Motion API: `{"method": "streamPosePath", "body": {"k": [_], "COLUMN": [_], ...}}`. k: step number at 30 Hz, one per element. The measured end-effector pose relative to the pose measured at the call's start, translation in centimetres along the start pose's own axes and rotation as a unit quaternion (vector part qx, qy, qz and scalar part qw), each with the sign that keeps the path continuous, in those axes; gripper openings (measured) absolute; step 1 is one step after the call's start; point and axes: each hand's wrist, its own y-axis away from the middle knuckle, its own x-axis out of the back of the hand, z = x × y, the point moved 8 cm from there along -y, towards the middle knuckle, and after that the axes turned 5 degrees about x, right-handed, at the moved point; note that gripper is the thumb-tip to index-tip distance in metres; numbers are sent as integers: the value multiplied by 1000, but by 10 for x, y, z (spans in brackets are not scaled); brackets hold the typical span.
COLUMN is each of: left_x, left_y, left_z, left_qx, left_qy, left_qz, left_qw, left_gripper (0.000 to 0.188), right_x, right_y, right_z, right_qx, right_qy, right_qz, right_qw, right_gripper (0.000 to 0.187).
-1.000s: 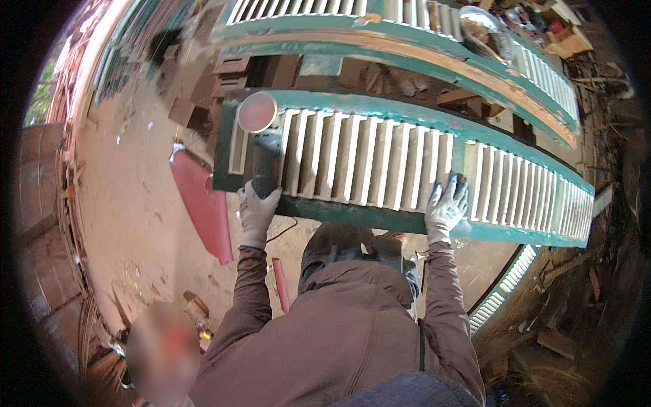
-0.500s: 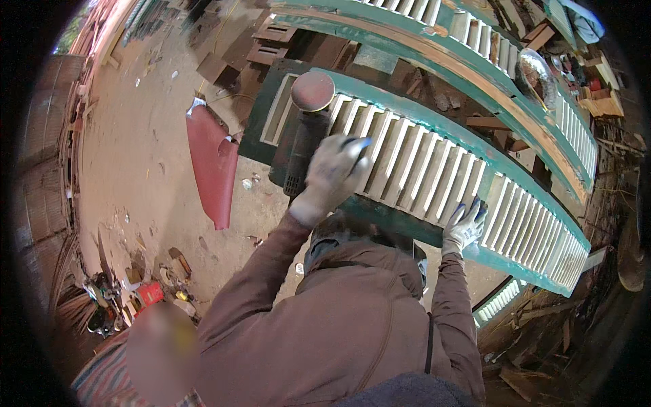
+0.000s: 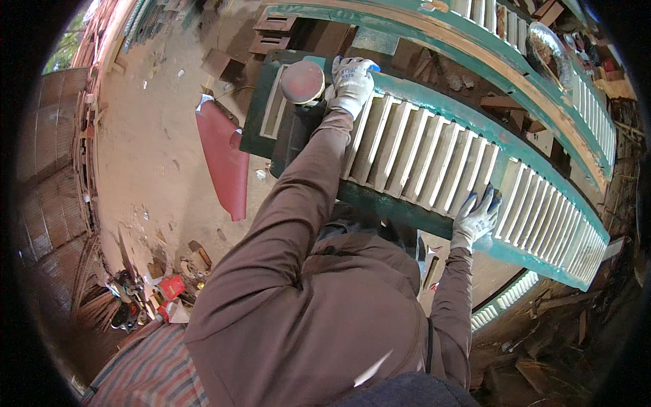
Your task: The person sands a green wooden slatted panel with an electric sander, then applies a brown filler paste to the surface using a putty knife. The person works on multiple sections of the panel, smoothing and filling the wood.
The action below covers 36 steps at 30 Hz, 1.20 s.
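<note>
A green louvered shutter (image 3: 434, 104) with bare wooden slats lies across in front of me. My left hand (image 3: 352, 85), in a white and blue work glove, reaches over to its far rail near the left end. The fingers are bent over that rail; their tips are partly hidden. Just left of this hand is a dark power tool (image 3: 298, 125) with a round reddish-brown pad (image 3: 302, 82) facing up, resting on the shutter. My right hand (image 3: 477, 217), gloved alike, lies on the near rail and slat ends with its fingers spread.
Beyond lies another green louvered shutter (image 3: 468, 44), bearing a silvery curved object (image 3: 548, 51). A dark red sheet (image 3: 224, 159) is at the left, near wooden blocks (image 3: 222, 64). Scraps and a red box (image 3: 172, 287) lie at lower left, beside a striped cloth (image 3: 146, 363).
My left hand has moved from above the slats beside the tool to the shutter's far rail. My right hand stays at the near side with its fingers spread. The view has shifted slightly.
</note>
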Motion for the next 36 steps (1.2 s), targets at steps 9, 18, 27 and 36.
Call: {"method": "streamPosePath", "body": {"k": [9,18,27,36], "left_x": [2,-1,6,5], "left_y": [-6,-4,1,-1], "left_z": [6,2,7,4], "left_qx": [18,14,-2,11], "left_qy": [-70,-38,-30,-11], "left_qz": [-33,17,28,7], "left_qw": [997,999,999,1000], "left_gripper": [21,20,22,25], "right_x": [2,3,0,1], "right_y": [0,1,0,-1], "right_z": [-1,2,3,1], "right_qx": [18,17,5,21], "right_qy": [-10,-7,-2,5], "right_qz": [25,30,13,18], "right_qw": [999,999,1000,1000], "right_gripper": [57,57,57,57]}}
